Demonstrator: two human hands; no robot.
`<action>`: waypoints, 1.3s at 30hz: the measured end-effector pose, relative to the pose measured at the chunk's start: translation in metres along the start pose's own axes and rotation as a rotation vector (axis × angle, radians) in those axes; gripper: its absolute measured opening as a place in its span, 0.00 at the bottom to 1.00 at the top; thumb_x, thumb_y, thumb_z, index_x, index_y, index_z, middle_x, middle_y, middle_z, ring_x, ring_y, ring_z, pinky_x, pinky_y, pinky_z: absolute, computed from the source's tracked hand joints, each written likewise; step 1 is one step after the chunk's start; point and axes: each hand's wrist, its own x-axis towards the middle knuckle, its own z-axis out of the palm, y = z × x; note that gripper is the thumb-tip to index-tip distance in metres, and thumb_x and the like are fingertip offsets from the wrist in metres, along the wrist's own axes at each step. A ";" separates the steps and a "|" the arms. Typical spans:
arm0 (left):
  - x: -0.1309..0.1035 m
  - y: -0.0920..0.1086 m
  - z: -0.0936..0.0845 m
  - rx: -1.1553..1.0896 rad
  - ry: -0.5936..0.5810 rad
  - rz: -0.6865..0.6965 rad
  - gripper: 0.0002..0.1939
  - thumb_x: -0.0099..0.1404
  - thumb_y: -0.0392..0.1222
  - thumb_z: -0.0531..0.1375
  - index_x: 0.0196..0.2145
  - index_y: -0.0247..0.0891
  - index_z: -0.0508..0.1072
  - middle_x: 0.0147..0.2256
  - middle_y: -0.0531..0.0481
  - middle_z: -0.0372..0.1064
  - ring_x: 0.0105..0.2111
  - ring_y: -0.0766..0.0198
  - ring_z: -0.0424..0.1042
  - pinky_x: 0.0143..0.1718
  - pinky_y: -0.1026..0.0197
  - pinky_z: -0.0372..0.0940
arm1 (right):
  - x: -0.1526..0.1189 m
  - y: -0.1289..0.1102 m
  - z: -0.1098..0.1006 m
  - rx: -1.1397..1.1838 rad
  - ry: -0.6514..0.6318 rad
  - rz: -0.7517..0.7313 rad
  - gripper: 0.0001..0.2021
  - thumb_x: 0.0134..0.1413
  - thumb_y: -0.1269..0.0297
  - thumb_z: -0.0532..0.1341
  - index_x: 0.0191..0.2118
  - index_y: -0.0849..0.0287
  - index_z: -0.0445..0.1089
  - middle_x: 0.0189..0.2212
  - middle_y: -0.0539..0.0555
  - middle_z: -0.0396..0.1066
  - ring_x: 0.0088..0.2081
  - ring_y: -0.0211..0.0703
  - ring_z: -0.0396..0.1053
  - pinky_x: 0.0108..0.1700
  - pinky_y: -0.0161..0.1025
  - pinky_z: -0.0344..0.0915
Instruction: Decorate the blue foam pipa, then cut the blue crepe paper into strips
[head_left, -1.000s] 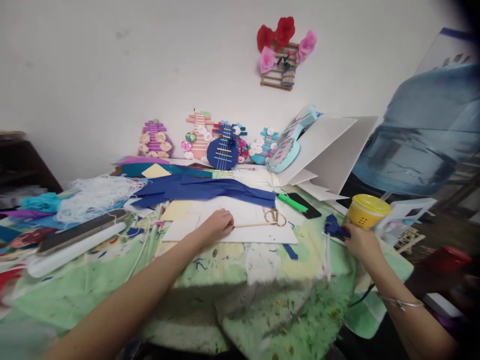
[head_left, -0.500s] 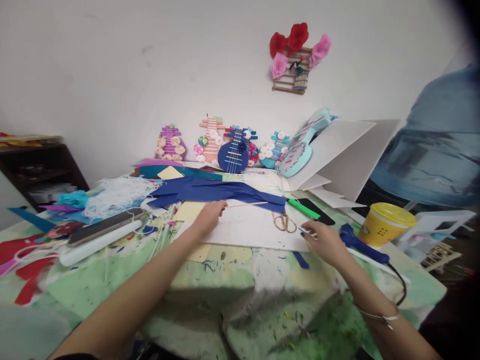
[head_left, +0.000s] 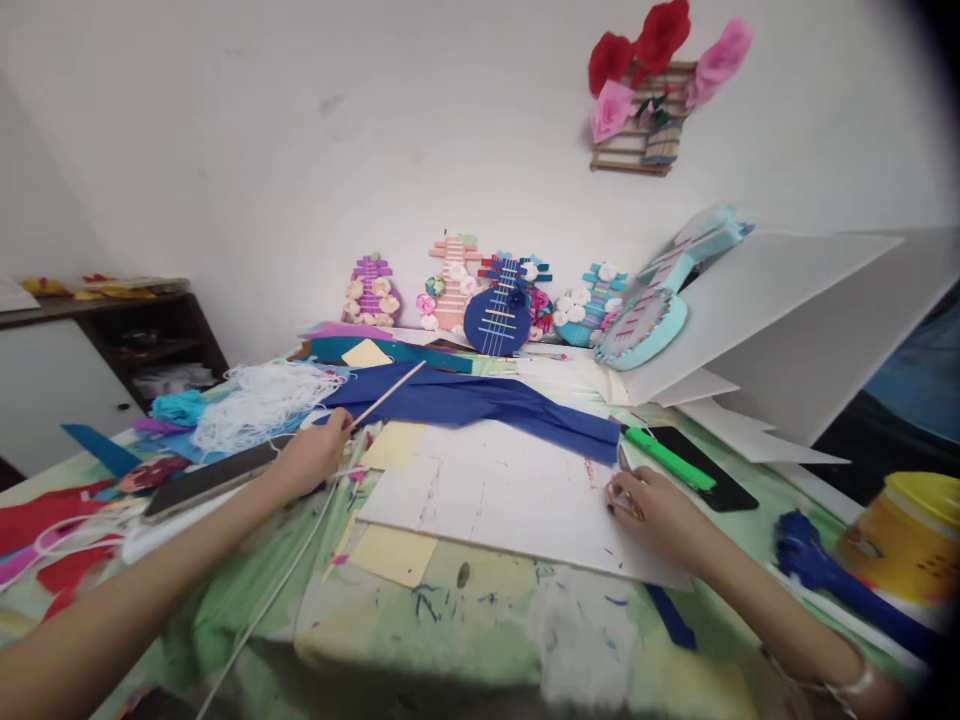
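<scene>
Between the fingers of my left hand (head_left: 319, 455) is a thin wooden stick (head_left: 388, 393), slanting up and to the right over the blue paper (head_left: 450, 398). This hand is closed, above the left side of the table. On the right, the fingers of my right hand (head_left: 656, 508) are closed round the gold handles of a pair of scissors (head_left: 624, 460), at the right part of a white board (head_left: 495, 490). The scissors' blades point away from me, toward the end of the blue paper. A green utility knife (head_left: 670, 458) lies just beyond that hand.
A blue glue gun (head_left: 817, 560) and a yellow tub (head_left: 911, 535) stand at the right. White string (head_left: 262, 405) is heaped at the left, near a dark phone-like slab (head_left: 214, 480). Decorated paper lutes (head_left: 496, 318) lean along the wall. White boards (head_left: 757, 300) tilt at the back right.
My left hand has moved left with the stick, which now tilts upward. My right hand has come onto the scissors, which lay loose on the board. The view has shifted.
</scene>
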 end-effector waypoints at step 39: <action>0.226 0.132 0.051 0.185 -0.079 0.459 0.18 0.67 0.45 0.57 0.51 0.36 0.66 0.50 0.43 0.65 0.45 0.57 0.69 0.45 0.49 0.68 | 0.048 0.008 0.007 -0.363 0.126 -0.084 0.10 0.52 0.79 0.55 0.36 0.63 0.71 0.37 0.60 0.71 0.41 0.53 0.67 0.41 0.44 0.64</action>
